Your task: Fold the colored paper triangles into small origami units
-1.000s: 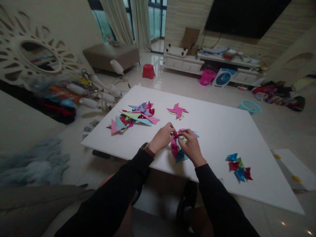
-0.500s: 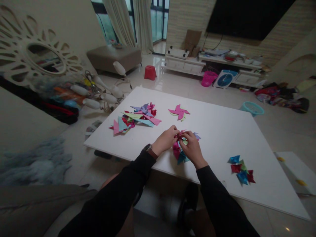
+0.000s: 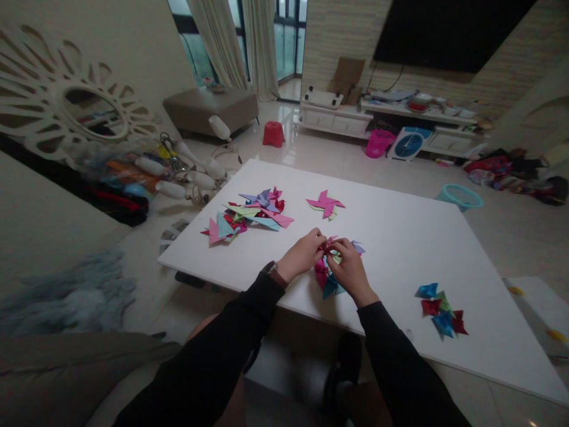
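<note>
Fingertips of my left hand [image 3: 306, 255] and my right hand [image 3: 351, 270] meet in a pinch over colourful folded paper [image 3: 329, 286]. Magenta, teal, green and lilac points of it stick out around and below the fingers. The exact spot being pinched is covered by my fingers. A pink and green paper pinwheel [image 3: 326, 204] lies just beyond my hands. To the left is a heap of folded paper pieces [image 3: 262, 210]. Small blue, red and green folded papers [image 3: 443, 325] sit in a group to the right.
All of this is on a white table [image 3: 382, 219]. Past its far edge are a red stool [image 3: 273, 134], a pink bin [image 3: 379, 144] and a fan [image 3: 409, 144]. A turquoise basket [image 3: 460, 197] stands by the right side; a lamp with white shades [image 3: 195, 178] is at the left.
The view has shifted slightly, so everything sits a little further right and lower. Both hands keep their pinch on the paper, with only small finger movement.
</note>
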Available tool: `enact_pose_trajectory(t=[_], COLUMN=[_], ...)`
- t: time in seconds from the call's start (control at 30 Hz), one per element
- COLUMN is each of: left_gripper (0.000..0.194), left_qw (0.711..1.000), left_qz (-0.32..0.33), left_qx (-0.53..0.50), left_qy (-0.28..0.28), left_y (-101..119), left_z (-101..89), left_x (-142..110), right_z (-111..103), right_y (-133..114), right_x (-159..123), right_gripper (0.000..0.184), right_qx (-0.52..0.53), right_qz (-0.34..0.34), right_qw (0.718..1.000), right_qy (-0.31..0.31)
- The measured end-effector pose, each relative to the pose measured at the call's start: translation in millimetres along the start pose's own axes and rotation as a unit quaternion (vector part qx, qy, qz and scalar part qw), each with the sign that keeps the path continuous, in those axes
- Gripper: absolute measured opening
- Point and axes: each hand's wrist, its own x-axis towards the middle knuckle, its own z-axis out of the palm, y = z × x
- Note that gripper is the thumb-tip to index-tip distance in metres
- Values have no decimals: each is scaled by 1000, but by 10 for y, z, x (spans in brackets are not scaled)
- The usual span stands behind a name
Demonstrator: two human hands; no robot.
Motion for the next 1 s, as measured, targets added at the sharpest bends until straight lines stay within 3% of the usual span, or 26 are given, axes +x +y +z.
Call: enact_pose_trajectory(t=[0.1, 0.2, 0.27, 0.47, 1.0], left_gripper=[9, 8, 7, 12, 23], left_qw=[1000, 1000, 1000, 1000, 1000], left_qz=[3, 10, 11, 12, 0], left_qx=[1, -2, 0, 6, 6], left_qy=[7, 10, 11, 20, 12], left_y=[-23, -42, -52, -75, -30], left_z=[17, 25, 24, 32, 24], left_x=[3, 8, 10, 4, -1], right_z=[-13, -36, -47, -13, 43], right_y=[-18, -44, -54, -17, 43], right_x=[8, 20, 23, 5, -12], right_gripper=[20, 52, 61, 16, 8], right_qx=[1, 23, 31, -8, -4], right_qz=[10, 43, 53, -15, -16], right_qw=[1000, 995, 992, 1000, 1000], right_qy=[19, 88, 109, 20, 5])
